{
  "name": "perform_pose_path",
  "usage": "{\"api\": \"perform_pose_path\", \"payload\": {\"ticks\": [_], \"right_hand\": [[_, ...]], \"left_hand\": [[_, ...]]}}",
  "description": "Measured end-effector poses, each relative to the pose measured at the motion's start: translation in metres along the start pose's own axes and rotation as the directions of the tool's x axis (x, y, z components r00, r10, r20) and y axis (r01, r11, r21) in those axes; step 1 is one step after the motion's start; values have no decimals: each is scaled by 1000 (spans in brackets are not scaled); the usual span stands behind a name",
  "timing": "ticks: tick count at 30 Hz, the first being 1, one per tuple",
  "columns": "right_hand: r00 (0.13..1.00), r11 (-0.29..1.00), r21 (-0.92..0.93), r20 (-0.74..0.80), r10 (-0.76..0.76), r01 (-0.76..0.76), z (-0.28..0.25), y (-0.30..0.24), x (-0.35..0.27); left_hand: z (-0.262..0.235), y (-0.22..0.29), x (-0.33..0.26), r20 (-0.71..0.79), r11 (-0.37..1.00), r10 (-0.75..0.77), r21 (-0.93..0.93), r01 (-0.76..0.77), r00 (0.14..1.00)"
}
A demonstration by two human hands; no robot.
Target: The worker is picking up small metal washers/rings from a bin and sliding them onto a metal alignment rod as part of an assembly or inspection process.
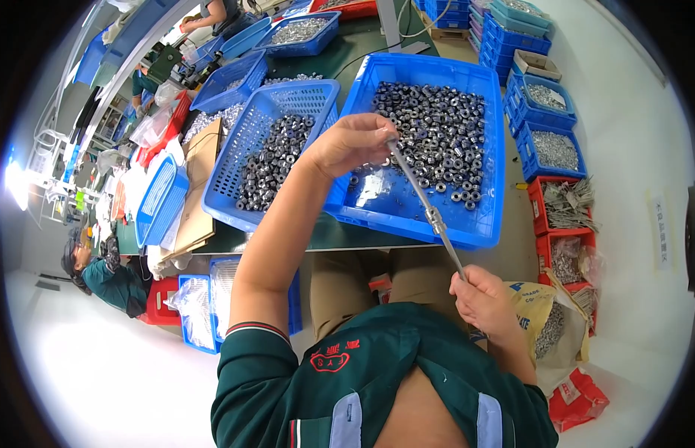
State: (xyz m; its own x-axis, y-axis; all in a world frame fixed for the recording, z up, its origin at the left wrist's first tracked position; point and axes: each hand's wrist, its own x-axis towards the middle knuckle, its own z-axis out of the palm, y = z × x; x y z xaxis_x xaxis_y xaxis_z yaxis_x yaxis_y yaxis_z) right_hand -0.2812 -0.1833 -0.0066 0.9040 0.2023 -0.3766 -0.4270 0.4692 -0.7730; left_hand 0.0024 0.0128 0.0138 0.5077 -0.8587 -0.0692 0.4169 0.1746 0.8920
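Metal rod (pixel 412 175) slants between both hands, its far end pinched in the left hand (pixel 356 145), its near end gripped in the right hand (pixel 485 302). One small metal piece (pixel 435 220) sits partway along it. The left forearm reaches forward and rightward toward the blue tray (pixel 458 229); the right hand curls lower, nearer the torso.

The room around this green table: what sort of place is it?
Probably a factory workshop for small metal parts, judging by the blue tray of metal rings, the stacked blue crates and another person off to the left.
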Motion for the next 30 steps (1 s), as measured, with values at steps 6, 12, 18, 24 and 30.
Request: {"api": "perform_pose_path", "payload": {"ticks": [6, 12, 18, 24, 30], "right_hand": [[999, 999, -9, 11, -51, 51, 5, 3, 5], [995, 995, -33, -27, -98, 97, 7, 4, 16], [992, 993, -14, -26, -120, 120, 4, 3, 19], [986, 992, -1, -112, -124, 125, -6, 5, 12], [978, 991, -12, -156, -137, 137, -11, 10, 9]], "left_hand": [[12, -9, 5, 19, 998, -1, 68, 0, 1000], [36, -29, 8, 107, 990, -95, 118, 82, 990], [46, -32, 7, 127, 968, -173, 205, 145, 977], [12, 1, 6, -333, 737, 89, 656, 163, 939], [-9, -15, 12, -185, -94, 156, 975, 201, 970]]}}
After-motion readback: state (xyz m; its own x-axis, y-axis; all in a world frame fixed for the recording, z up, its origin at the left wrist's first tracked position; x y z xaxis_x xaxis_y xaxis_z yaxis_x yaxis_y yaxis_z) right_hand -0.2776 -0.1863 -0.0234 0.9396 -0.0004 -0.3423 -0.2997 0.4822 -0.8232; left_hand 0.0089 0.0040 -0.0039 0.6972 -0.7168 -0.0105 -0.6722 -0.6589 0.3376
